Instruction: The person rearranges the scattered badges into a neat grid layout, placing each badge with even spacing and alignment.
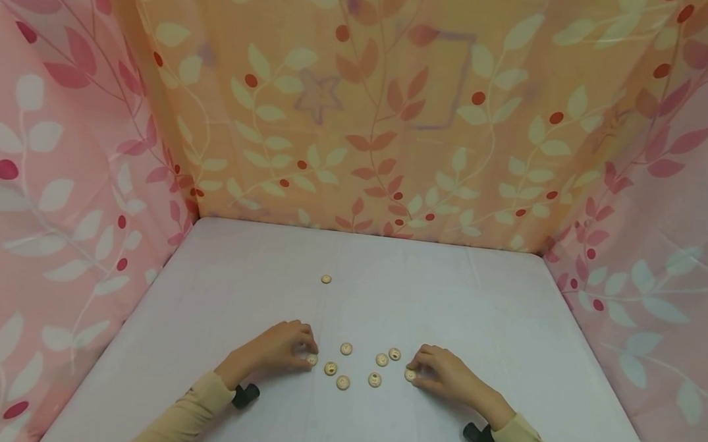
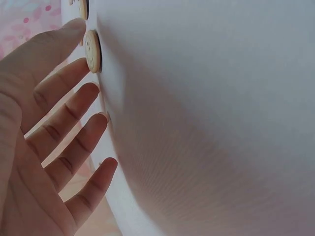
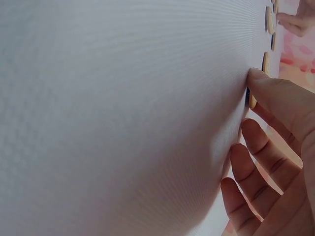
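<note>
Small round wooden discs with dark printed marks lie on the white table. My left hand (image 1: 282,346) is at the left end of the group, its thumb and index finger at the edges of one disc (image 2: 92,51) on the cloth; the other fingers are spread. At the right end, my right hand (image 1: 448,372) pinches another disc (image 1: 410,375) between thumb and index finger. That disc is partly hidden by the thumb in the right wrist view. Between the hands lie several more discs, among them one disc (image 1: 343,383) nearer my left hand and one disc (image 1: 374,380) nearer my right.
A lone disc (image 1: 326,279) lies farther back on the white table (image 1: 257,263). Floral curtains (image 1: 358,116) hang behind the table and along both sides. Black wrist devices (image 1: 245,395) are strapped below both hands.
</note>
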`<state>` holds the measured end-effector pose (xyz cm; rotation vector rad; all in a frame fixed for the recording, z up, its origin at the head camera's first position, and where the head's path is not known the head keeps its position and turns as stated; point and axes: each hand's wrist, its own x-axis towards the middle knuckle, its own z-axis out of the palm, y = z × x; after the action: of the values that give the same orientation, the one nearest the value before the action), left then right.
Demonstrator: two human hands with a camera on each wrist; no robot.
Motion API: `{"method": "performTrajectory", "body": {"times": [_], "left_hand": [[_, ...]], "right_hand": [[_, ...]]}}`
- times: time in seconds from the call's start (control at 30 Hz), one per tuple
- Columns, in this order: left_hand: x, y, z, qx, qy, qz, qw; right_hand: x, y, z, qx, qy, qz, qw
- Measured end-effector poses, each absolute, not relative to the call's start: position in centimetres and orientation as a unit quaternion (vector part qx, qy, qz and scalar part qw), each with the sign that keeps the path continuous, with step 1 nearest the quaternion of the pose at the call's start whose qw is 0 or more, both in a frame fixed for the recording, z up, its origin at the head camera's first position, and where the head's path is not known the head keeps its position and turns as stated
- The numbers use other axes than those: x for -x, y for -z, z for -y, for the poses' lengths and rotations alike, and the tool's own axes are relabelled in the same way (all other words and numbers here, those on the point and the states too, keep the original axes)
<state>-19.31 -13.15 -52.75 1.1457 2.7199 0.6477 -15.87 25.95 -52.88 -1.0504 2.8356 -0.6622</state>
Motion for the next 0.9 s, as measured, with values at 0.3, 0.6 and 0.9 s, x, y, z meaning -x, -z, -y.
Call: {"method": "performTrajectory", "body": {"times": [0.3,0.6,0.9], "left_hand": [[19.0,52.95,13.04,-0.375,-0.202,-0.904,0.046],[18.83,52.66,12.88,-0.384,-0.194,-0.902,0.037],[19.28,52.96,13.13,-0.377,-0.195,-0.905,0.019]], "right_hand": [[15.85,52.89,-25.97,0.342,0.216,-0.914,0.02],[15.9,53.11,-26.07,0.34,0.215,-0.915,0.018],[15.88,53.05,-26.07,0.338,0.212,-0.917,0.02]]}}
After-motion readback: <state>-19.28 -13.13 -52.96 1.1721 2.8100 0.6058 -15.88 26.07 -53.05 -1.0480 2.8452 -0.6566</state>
